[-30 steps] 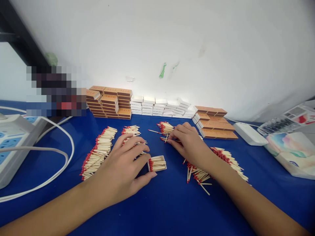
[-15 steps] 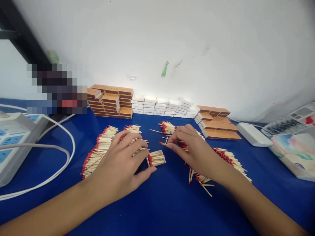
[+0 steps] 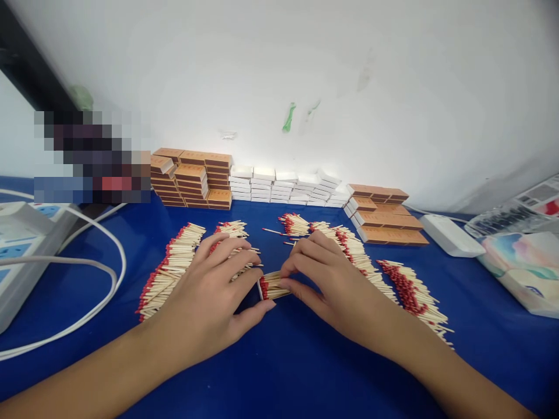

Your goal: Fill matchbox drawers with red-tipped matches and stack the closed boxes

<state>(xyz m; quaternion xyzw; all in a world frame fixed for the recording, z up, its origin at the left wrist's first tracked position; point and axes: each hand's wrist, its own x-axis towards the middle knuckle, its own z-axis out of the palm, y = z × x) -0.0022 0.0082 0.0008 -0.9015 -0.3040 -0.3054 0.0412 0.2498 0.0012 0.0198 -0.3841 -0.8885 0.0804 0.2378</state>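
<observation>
A small white matchbox tray lies on the blue table between my hands, with red-headed matches in it, heads to the left. My left hand curves about the tray's left end, index finger and thumb at its two sides. Over the tray's right end, my right hand is closed in a pinch, thumb and index finger together at the matchsticks' plain ends. Its fingers cover that end of the tray. Match piles lie beside both hands, a left pile and a right pile.
Brown matchboxes stand in a left stack and a right stack along the wall, with white trays stacked between. A far-right match pile lies by my forearm. A power strip, white cables and a tissue pack flank the table.
My right hand has moved left and down from the right-hand pile, bringing a pinched match to the tray's right end. My left hand has stayed at the tray.
</observation>
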